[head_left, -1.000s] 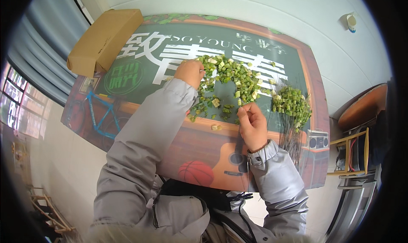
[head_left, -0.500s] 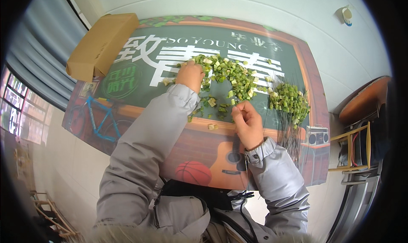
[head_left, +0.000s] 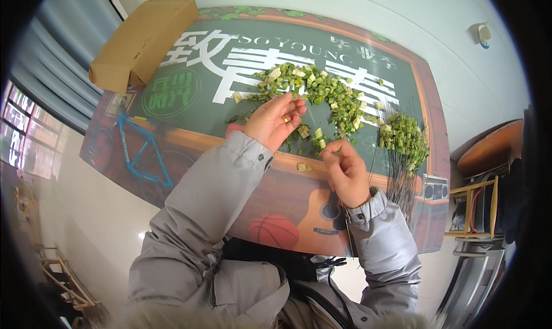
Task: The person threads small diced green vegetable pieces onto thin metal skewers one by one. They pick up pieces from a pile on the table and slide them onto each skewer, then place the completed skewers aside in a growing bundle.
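Note:
A loose pile of chopped green vegetable pieces [head_left: 322, 90] lies on the table's printed dark green cover [head_left: 190, 99]. My left hand [head_left: 273, 119] is at the pile's near edge, its fingers curled around a small pale piece. My right hand [head_left: 345, 171] is closer to me, with its fingertips pinched on a small green piece. I cannot tell whether it also holds a thin stick. A few stray pieces [head_left: 303, 167] lie between my hands. A second heap of green pieces [head_left: 405, 136] rests to the right on a bundle of thin sticks [head_left: 397, 176].
A long cardboard box [head_left: 144, 41] lies on the table's far left corner. A wooden chair [head_left: 471, 214] stands to the right of the table, beside a round wooden tabletop [head_left: 489, 150]. A curtain [head_left: 52, 53] hangs at the left, and the floor is pale.
My left hand has drawn back from the pile's left edge toward me and now has a piece in its fingers. My right hand has hardly moved.

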Demonstrator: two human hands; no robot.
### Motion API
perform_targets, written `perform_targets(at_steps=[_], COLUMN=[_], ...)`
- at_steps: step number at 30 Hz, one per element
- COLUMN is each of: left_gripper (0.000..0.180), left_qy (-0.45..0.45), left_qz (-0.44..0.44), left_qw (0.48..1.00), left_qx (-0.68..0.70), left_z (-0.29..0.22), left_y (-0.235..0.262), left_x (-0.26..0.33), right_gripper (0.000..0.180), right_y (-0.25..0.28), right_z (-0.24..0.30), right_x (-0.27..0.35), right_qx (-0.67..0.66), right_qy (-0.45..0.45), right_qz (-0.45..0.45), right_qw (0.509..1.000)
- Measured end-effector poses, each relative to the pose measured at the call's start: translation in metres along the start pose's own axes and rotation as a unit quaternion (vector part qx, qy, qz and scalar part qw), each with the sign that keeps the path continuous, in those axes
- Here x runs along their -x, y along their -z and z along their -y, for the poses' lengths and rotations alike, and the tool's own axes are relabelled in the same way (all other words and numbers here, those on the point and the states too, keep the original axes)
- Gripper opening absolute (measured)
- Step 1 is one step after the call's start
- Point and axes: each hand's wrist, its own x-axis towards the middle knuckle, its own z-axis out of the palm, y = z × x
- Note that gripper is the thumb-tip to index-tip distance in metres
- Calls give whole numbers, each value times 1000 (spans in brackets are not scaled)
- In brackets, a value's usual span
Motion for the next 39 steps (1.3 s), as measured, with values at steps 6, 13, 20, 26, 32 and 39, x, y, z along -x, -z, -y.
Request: perform_targets(at_steps=[6,13,20,26,32,39], left_gripper=[21,17,12,11,10,9], left_qy=[24,15,-16,14,39,47], left_qz=[34,36,68,87,89,97], left_qw=[998,999,992,991,989,986], left_qx=[54,22,-103,-104,-115,-125], left_z=[-3,-1,7,9,7,7], left_y=[0,1,2,-1,-4,-6], left_x=[2,2,3,6,8,9], right_gripper=[6,7,8,8,8,8], right_y=[-4,-4,-3,-2,-2,-2], right_z=[1,2,3,2,1,0], right_x=[0,1,1,0,0,-1], right_qx=[35,45,45,38,40,37], right_qy=[11,-12,-1,8,9,19], right_qz=[35,18,3,0,-6,-14], right_qw=[999,999,999,999,999,999])
